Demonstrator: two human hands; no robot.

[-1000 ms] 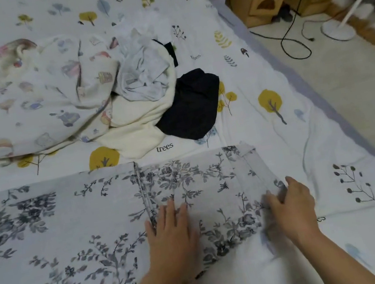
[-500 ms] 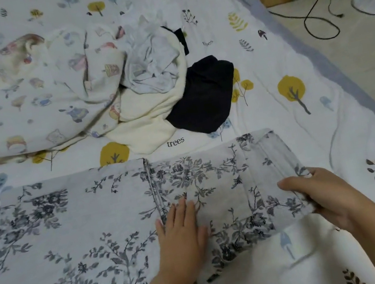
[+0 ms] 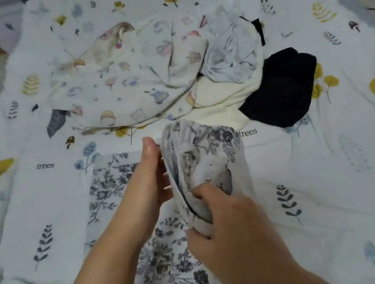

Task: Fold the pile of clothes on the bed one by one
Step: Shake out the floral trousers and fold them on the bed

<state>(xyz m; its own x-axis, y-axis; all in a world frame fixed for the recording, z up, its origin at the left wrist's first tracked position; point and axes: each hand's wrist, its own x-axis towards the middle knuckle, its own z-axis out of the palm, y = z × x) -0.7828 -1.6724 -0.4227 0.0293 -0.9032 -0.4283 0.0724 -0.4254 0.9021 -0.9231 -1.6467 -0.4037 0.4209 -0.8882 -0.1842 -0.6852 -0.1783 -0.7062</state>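
Folding floral garment (image 3: 200, 164) at bed (image 3: 340, 190) centre: right hand (image 3: 232, 234) pinched lifted edge, left hand (image 3: 148, 183) flat-fingered against it. Unfolded pile (image 3: 157, 77) sat at 12 o'clock. Risk: one-point pinch, so layers could slip and fold land crooked.

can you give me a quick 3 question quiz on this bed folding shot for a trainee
1. True or false: both hands are on the grey floral garment.
2. Which garment in the unfolded pile lies farthest to the person's right? A) cartoon-print garment B) black garment C) cream garment
3. Fill in: the word printed on the bedsheet beside the lifted fabric is ____.

Key
1. True: the left hand supports its side and the right hand grips its lower edge.
2. B, the black garment.
3. trees.
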